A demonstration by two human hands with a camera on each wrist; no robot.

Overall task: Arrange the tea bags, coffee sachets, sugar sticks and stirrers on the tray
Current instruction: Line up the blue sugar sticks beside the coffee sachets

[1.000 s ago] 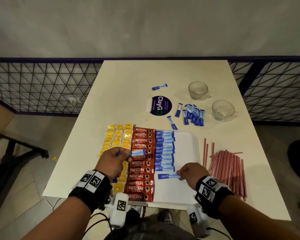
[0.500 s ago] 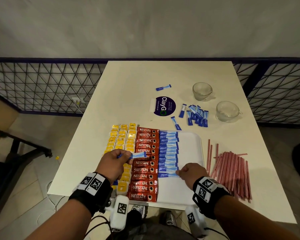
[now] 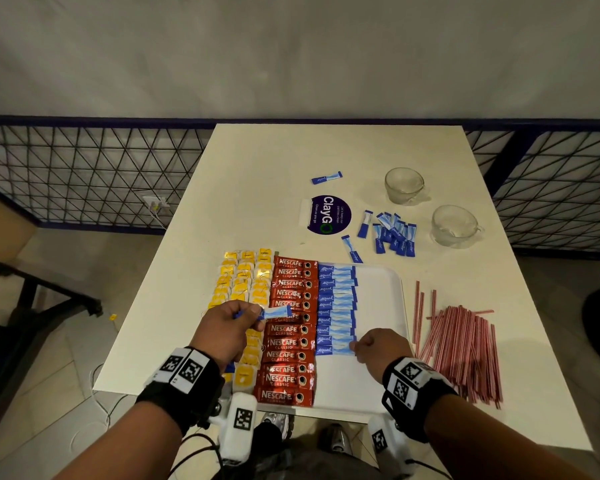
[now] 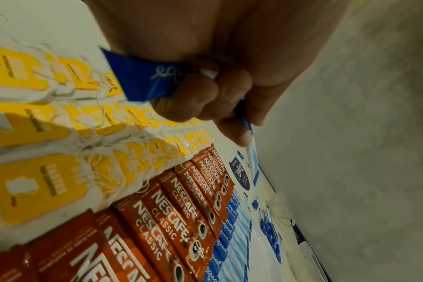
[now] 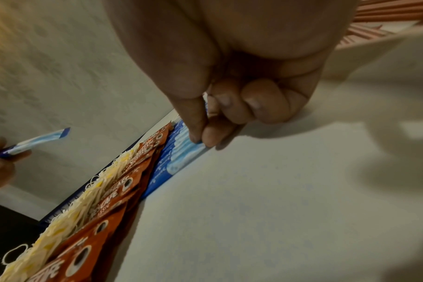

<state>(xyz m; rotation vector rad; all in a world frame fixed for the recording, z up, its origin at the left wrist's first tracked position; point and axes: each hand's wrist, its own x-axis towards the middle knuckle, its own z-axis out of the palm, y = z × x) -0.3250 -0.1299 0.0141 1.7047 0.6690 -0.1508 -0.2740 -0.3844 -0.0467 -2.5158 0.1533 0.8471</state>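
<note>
- On the table [image 3: 257, 174], at 6 o'clock, lies a white tray [image 3: 378, 306] bearing three columns: yellow tea bags [image 3: 243, 278] at 9 o'clock, red coffee sachets [image 3: 291, 341] in the middle, blue sugar sticks [image 3: 335, 306] beside them.
- Left hand [image 3: 227, 329]: fingers curled round one sugar stick [image 3: 274, 311], held above the coffee column; more blue sticks show in the fist in the left wrist view.
- Right hand [image 3: 381, 348]: thumb and forefinger pinch the end of the nearest stick [image 3: 333, 350] in the column; other fingers curled.
- Stirrers [image 3: 461, 351]: red heap on the table at 3 o'clock of the tray.
- Loose sticks [image 3: 394, 233]: heap at 1 o'clock, beside two glass cups [image 3: 404, 185].
- Round sticker [image 3: 329, 214]: at 12 o'clock of the tray.
</note>
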